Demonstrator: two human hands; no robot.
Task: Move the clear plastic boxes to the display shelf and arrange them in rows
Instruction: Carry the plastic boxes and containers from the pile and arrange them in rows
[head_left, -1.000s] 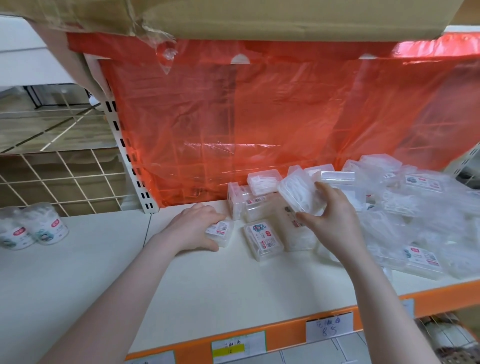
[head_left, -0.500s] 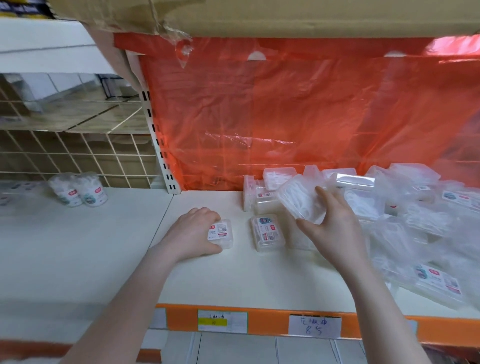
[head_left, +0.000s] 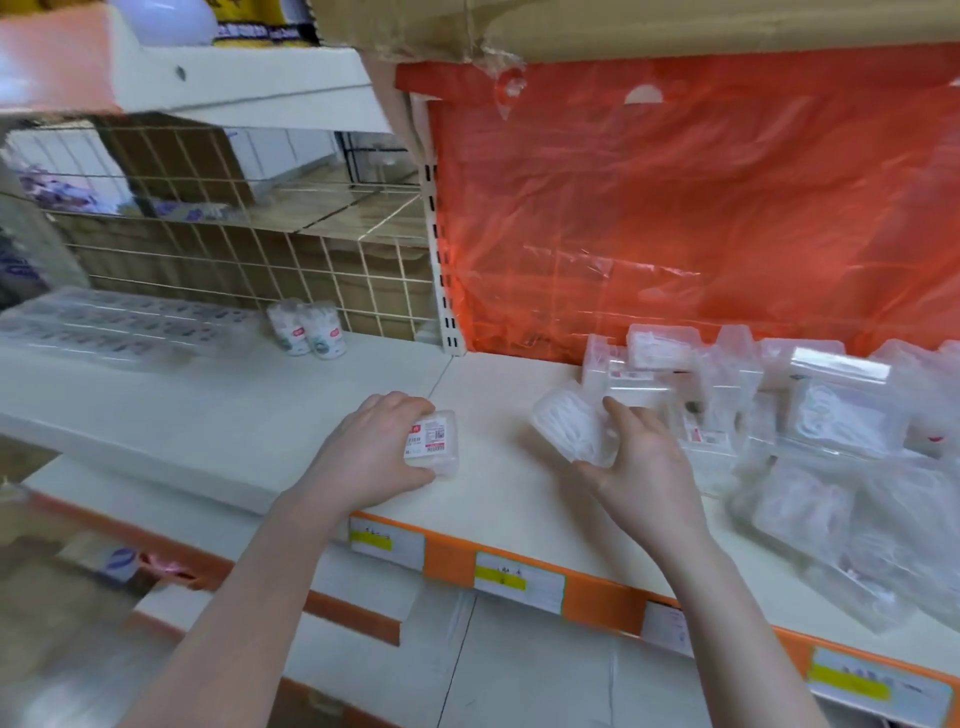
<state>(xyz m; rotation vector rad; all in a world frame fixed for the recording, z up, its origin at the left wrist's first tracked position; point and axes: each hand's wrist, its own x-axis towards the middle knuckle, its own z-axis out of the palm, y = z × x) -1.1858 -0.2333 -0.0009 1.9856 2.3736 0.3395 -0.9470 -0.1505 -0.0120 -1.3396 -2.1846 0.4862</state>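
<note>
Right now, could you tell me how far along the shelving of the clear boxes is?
Early on. Done: no tidy row shows yet. In hand: the left hand grips a labelled box on the shelf, apart from the rest; the right hand holds a second box. Left: the loose pile of boxes to the right, still jumbled.

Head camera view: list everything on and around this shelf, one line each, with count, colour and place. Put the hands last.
labelled box: one, clear with a white and red label, front left of the shelf, held.
second box: one, clear with white contents, tilted, mid-shelf, held.
box pile: many, count unclear, clear, right side.
round tubs: two, white, back of the left shelf.
plastic sheet: one, red, behind the pile.
shelf: one, white, orange front edge.
price tags: several, white and yellow, front edge.
left hand: grips the labelled box.
right hand: holds the second box.
</note>
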